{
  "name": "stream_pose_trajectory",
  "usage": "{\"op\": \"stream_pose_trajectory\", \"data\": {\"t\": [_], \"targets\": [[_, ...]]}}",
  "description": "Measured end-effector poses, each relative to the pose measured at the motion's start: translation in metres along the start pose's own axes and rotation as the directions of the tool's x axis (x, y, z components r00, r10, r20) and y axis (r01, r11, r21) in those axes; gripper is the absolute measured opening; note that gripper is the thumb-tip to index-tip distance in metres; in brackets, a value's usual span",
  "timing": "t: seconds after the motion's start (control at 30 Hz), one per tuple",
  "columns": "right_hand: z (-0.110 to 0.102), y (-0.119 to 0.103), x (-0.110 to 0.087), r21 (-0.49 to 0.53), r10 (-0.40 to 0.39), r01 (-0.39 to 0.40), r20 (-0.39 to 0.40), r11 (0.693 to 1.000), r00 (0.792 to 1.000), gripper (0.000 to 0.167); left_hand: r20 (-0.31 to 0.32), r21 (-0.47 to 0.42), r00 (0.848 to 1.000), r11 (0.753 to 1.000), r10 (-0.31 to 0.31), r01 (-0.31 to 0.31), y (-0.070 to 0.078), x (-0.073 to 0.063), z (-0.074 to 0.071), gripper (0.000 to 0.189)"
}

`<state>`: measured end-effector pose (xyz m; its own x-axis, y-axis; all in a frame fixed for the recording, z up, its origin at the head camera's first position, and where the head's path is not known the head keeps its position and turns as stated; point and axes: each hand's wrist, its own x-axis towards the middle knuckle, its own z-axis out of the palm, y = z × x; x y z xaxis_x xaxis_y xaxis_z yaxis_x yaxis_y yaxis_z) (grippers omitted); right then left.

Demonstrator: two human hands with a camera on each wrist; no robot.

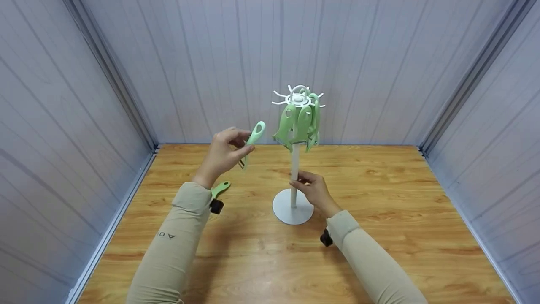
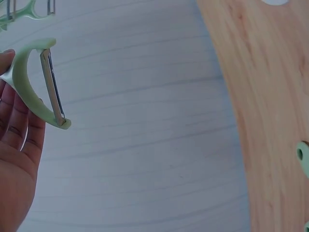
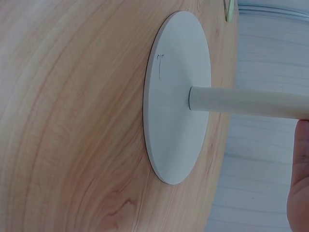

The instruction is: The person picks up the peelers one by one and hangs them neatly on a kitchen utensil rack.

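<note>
Raised above the table, my left hand (image 1: 228, 150) pinches a light green Y-shaped peeler (image 1: 256, 134) between thumb and fingers, its looped handle end upward. The left wrist view shows the metal blade (image 2: 52, 87) across its curved green frame. My right hand (image 1: 314, 190) grips the lower post (image 1: 295, 162) of an upright white rack. That post rises from a round white base (image 3: 176, 140) flat on the table. Several green peelers (image 1: 304, 122) hang by their handle holes from the rack's hooked top (image 1: 298, 99), just right of the held peeler.
Another green peeler (image 1: 221, 188) lies on the wooden table (image 1: 379, 190) beside my left wrist, partly hidden by the sleeve. Pale panelled walls (image 1: 202, 63) border the table at the back and both sides. Black wrist cameras sit under both cuffs.
</note>
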<state>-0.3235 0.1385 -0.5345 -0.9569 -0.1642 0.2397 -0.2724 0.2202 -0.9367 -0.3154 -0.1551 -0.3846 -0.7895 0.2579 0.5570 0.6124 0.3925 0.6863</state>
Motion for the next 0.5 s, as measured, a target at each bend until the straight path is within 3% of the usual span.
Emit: {"op": "stream_pose_trajectory", "data": {"t": [0.23, 0.5], "targets": [[0.001, -0.001, -0.001, 0.015, 0.009, -0.008, -0.014, 1.0, 1.0, 0.024, -0.02, -0.032, 0.998, 0.998, 0.055, -0.055, 0.011, 0.009, -0.004, 0.025], [-0.002, 0.001, -0.002, 0.005, -0.004, 0.004, 0.023, 1.0, 1.0, 0.025, -0.046, -0.044, 0.995, 0.994, 0.094, -0.096, 0.024, 0.018, -0.006, 0.026]]}}
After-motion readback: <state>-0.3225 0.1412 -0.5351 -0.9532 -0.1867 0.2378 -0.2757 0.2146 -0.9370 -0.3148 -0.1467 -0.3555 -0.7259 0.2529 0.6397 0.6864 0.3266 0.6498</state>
